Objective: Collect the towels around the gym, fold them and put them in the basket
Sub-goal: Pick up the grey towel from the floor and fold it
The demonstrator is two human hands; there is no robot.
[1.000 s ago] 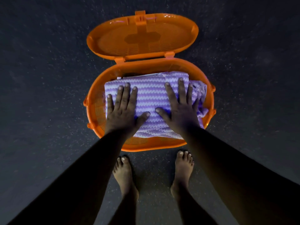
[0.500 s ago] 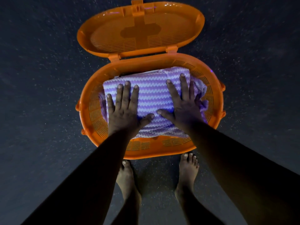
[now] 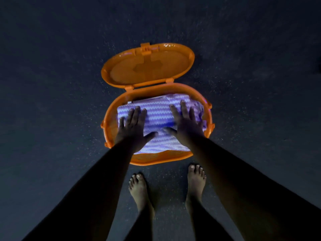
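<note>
An orange oval basket (image 3: 161, 158) stands on the dark floor in front of me. Inside it lies a folded purple towel (image 3: 159, 113) with white zigzag stripes, filling most of the opening. My left hand (image 3: 134, 127) lies flat on the towel's left half, fingers straight and spread. On the right half my right hand (image 3: 186, 122) presses down the same way, thumb pointing inward. A crumpled edge of purple cloth shows beyond my right fingers.
The basket's orange lid (image 3: 149, 65) is hinged open and lies back on the far side. My bare feet (image 3: 139, 188) stand just in front of the basket. Dark speckled floor (image 3: 52, 101) surrounds everything.
The view has pulled back and up, so the basket looks smaller and lower in the frame. Both hands stay flat on the towel in the same places.
</note>
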